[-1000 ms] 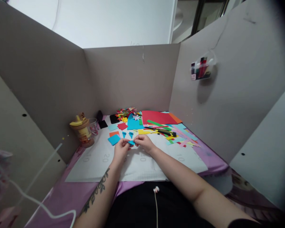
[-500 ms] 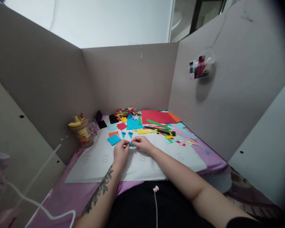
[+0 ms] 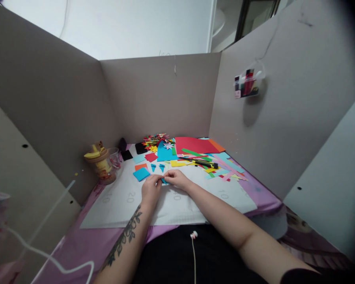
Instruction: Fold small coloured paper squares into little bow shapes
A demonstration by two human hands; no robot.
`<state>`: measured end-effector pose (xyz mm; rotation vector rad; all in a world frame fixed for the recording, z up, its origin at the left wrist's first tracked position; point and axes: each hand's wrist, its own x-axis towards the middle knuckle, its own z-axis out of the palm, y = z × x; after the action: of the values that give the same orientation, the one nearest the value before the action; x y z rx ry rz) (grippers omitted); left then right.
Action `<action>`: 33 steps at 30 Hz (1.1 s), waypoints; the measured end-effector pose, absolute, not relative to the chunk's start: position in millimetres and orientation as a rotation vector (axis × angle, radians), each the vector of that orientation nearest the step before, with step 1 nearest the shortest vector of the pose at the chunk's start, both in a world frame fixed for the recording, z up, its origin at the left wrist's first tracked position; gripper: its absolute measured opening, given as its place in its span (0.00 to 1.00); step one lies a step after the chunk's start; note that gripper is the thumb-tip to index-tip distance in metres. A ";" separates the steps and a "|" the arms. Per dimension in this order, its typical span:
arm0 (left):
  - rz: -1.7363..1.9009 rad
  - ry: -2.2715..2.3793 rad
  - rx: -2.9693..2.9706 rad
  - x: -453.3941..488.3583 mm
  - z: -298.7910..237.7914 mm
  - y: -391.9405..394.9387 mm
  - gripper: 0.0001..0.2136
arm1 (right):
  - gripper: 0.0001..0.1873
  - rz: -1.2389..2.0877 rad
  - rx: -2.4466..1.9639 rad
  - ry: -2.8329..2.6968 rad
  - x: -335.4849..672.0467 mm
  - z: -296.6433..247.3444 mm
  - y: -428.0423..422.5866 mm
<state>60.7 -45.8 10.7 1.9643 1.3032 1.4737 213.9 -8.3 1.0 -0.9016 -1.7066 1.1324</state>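
Note:
Between my hands, just above the white sheet, is a small piece of folded blue paper [image 3: 165, 181], mostly hidden by fingers. My left hand [image 3: 151, 187] pinches its left side. From the right, my right hand [image 3: 176, 178] grips it with thumb and fingertips. Two small folded blue pieces lie just beyond: one blue piece [image 3: 153, 168] and another blue piece [image 3: 162, 168]. A stack of square blue paper [image 3: 141, 174] rests left of my left hand, partly over orange paper [image 3: 141, 167].
A yellow-black utility knife [image 3: 205, 163] lies among coloured paper strips [image 3: 225, 172] at right. Behind are large red paper [image 3: 195, 145] and a pile of folded paper stars [image 3: 155, 140]. A brown-yellow cup [image 3: 102, 161] stands left. Grey panels [image 3: 159, 94] enclose the table.
The blue paper has shifted slightly in my fingers and shows a wider strip now. Both hands stay in nearly the same place.

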 end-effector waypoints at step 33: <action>1.170 1.119 1.231 66.9 15.4 -46.8 0.16 | 0.09 1.114 -0.865 -1.691 219.7 4.0 -6.7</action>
<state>66.9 -46.8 15.4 1.2307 1.1186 1.1704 219.7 -6.7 4.0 -0.8652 -1.6909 1.1138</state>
